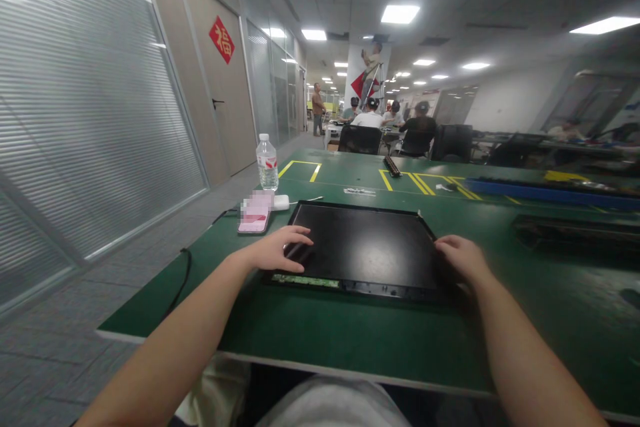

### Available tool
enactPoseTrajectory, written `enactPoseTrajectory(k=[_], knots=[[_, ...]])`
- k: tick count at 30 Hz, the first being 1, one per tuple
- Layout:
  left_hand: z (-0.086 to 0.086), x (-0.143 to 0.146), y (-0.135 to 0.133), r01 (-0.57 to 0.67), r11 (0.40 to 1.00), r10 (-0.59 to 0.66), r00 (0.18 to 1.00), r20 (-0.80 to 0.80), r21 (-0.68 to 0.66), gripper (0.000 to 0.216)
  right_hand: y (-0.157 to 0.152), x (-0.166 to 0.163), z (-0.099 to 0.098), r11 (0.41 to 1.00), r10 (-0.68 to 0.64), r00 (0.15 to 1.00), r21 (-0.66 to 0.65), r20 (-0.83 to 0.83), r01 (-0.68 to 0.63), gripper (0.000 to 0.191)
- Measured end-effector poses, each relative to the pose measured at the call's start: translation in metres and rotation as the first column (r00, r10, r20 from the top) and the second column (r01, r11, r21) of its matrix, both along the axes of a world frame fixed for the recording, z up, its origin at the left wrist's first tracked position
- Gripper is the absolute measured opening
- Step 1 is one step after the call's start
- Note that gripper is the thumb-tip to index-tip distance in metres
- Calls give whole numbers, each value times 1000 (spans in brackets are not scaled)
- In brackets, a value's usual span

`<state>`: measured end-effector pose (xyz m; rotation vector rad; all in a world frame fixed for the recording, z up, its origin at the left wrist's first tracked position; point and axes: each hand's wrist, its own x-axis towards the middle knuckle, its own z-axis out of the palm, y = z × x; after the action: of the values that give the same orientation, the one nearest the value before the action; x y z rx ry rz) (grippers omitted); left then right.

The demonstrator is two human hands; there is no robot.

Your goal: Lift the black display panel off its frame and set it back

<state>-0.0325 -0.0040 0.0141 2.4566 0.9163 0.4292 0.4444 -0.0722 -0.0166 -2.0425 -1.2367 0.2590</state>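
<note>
A black flat display panel (367, 237) lies on the green table in front of me, its dark screen facing up. Along its near edge a strip of green circuit board (306, 281) shows at the left, with black frame beside it. My left hand (275, 249) rests over the panel's left side, thumb and fingers spread apart on the screen and rim. At the right edge, my right hand (466, 260) has its thumb and fingers closed on the panel's frame; some of its fingers are hidden underneath.
Left of the panel are a phone (254, 219), a white case (281, 202) and a water bottle (267, 163). A black strip-shaped part (392, 167) lies farther back. A long blue tray (550, 192) and a dark panel (570, 233) occupy the right. People sit beyond; one stands on a ladder.
</note>
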Motion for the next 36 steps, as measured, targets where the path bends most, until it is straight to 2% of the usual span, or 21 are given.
enactPoseTrajectory(k=[7, 21, 28, 32, 34, 36], knots=[[9, -5, -3, 15, 999, -15, 1000, 5, -50, 68, -1, -1, -1, 1000, -5, 1000, 13, 14, 5, 15], [9, 2, -5, 91, 996, -89, 994, 58, -23, 61, 0, 3, -2, 1000, -28, 999, -9, 18, 28, 17], [6, 2, -4, 59, 998, -57, 997, 60, -37, 61, 0, 3, -1, 999, -46, 999, -2, 0, 46, 16], [-1, 2, 2, -37, 999, 37, 997, 62, -1, 50, 1, 4, -2, 999, -39, 999, 5, 4, 39, 16], [-6, 3, 7, -151, 987, 148, 987, 63, 57, 46, 1, 4, -2, 999, -32, 999, 9, 9, 32, 16], [-11, 2, 14, -282, 950, 279, 959, 46, 132, 43, 1, 3, -1, 999, -31, 999, 11, 12, 31, 16]])
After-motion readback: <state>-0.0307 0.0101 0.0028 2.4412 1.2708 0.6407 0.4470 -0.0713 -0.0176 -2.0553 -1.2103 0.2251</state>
